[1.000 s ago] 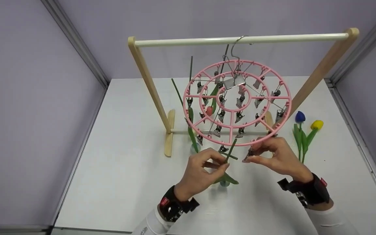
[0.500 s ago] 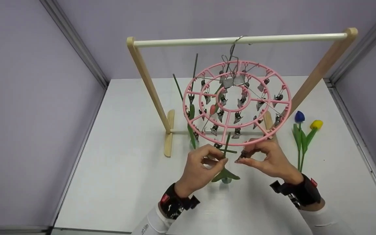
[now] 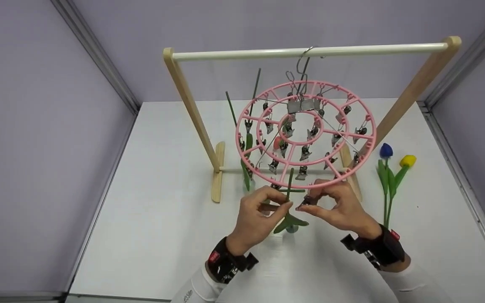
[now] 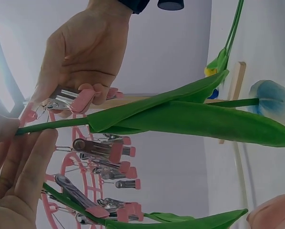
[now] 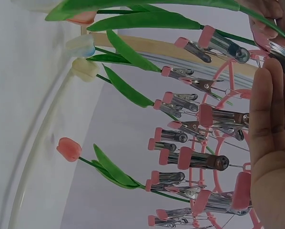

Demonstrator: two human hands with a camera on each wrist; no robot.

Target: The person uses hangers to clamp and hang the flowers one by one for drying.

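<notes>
We see the left hand (image 3: 256, 212) pinching the green stem of a tulip (image 3: 289, 198) between thumb and fingers, its grip closed on the stem just below the near rim of the pink clip hanger (image 3: 305, 134), so that the stem stands upright and its pale blue head hangs just over the table (image 3: 162, 210). The right hand (image 3: 338, 206) has its grip closed on a metal clip (image 3: 305, 201) that dangles from that near rim; the left wrist view shows thumb and fingers squeezing the clip's pink-tipped handles right beside the stem, though we cannot tell whether the stem sits between its jaws. Compared with a second ago, both hands have drifted left and slightly up, the clip has been drawn closer to the stem until the two almost meet, and the hanger has swung and turned a little on the white rail of the wooden rack (image 3: 310, 52). We judge that the stem and clip are now nearly lined up, so the clipping of this flower looks close but not yet finished. Other tulips already hang from clips at the far left of the hanger (image 3: 247, 147), and a blue tulip (image 3: 386, 150) and a yellow tulip (image 3: 408, 160) lie on the table well to the right.
</notes>
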